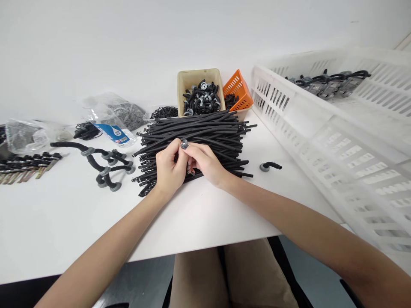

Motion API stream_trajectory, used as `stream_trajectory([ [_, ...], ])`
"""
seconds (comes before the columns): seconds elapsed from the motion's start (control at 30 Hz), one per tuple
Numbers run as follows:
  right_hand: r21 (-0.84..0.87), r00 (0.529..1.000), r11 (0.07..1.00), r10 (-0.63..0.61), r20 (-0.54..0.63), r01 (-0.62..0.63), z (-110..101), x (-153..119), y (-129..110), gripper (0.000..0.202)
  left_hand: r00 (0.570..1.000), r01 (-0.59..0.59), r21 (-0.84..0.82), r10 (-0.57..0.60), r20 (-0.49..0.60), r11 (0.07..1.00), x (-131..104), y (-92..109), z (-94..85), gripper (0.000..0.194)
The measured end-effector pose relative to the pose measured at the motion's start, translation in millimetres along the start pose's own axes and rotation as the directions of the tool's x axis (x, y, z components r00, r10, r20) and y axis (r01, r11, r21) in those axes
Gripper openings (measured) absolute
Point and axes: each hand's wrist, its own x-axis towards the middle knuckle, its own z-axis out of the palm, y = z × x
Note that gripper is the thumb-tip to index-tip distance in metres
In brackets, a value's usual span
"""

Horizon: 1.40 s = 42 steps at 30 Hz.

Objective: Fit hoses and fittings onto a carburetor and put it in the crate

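My left hand (171,166) and my right hand (207,163) meet over the near part of a pile of black rubber tubes (192,133). Both are closed, fingertips pressed together, and whatever sits between them is hidden. A shiny dark spot at the thumbs looks like a painted nail. The tubes lie crosswise on the white table (205,214), several with small metal clips at their left ends. To the right rests a short black hose with a grey ring cap (265,167). On the left, several hoses with grey caps (105,171) lie in a loose group.
Behind the pile stand a cream bin (181,79) of hose pieces and a tilted orange basket (247,99). A large white slotted crate (298,111) fills the right side. Plastic bags (109,112) and a row of black-topped metal parts (32,166) lie left.
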Motion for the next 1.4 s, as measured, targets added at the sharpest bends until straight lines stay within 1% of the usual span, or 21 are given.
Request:
stream_trajectory([
  [0.43, 0.002, 1.000, 1.000, -0.005, 0.001, 0.005, 0.3, 0.4, 0.6, 0.046, 1.000, -0.028, 0.026, 0.028, -0.003, 0.999, 0.9, 3.0, 0.1, 0.046],
  [0.7, -0.006, 1.000, 1.000, 0.001, 0.004, -0.001, -0.1, 0.5, 0.8, 0.047, 1.000, -0.011, 0.022, 0.011, -0.003, 1.000, 0.6, 0.0, 0.0, 0.045],
  [1.13, 0.010, 0.999, 0.999, -0.033, 0.033, 0.033, -1.5, 0.7, 2.2, 0.045, 1.000, -0.015, 0.043, 0.015, -0.005, 0.999, 1.7, 1.2, -0.4, 0.045],
  [1.4, 0.010, 1.000, 1.000, -0.021, 0.021, 0.021, -1.1, 1.4, 2.9, 0.046, 1.000, -0.013, 0.034, 0.013, -0.004, 0.999, 1.6, 1.1, -0.5, 0.045],
])
